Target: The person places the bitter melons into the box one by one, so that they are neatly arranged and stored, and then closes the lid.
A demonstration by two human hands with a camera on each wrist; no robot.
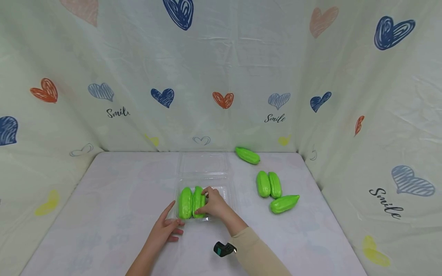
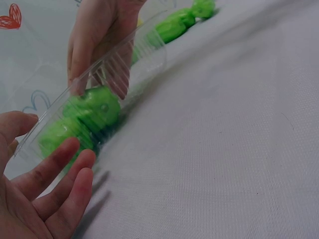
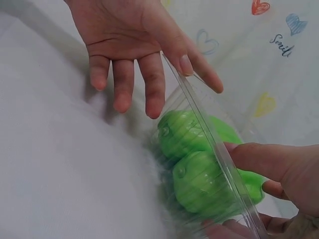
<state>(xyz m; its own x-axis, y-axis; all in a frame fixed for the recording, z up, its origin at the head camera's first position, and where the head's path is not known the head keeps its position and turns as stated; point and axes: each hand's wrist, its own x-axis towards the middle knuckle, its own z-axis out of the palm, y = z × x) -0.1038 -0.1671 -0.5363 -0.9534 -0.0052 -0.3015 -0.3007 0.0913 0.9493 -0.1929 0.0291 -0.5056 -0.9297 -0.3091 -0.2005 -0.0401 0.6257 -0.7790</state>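
An open clear plastic clamshell box (image 1: 222,191) stands mid-table, its lid (image 1: 203,164) laid back. Inside, side by side, are two glossy green oblong gourd-like vegetables: a left one (image 1: 185,203) and a right one (image 1: 197,201). My right hand (image 1: 215,205) reaches in from the right and grips the right green vegetable lengthwise, thumb at its near end and fingers at its far end. At the box's front left corner is my left hand (image 1: 164,230). Its fingers (image 2: 75,194) are extended and spread, with the thumb at the rim in the left wrist view.
To the right of the box lie more green vegetables: one at the back edge (image 1: 247,155), a side-by-side pair (image 1: 264,184), and one pointing right (image 1: 284,204). A black wrist camera (image 1: 223,249) shows below my right sleeve. Heart-printed cloth (image 1: 193,126) encloses the white-covered table (image 1: 121,199).
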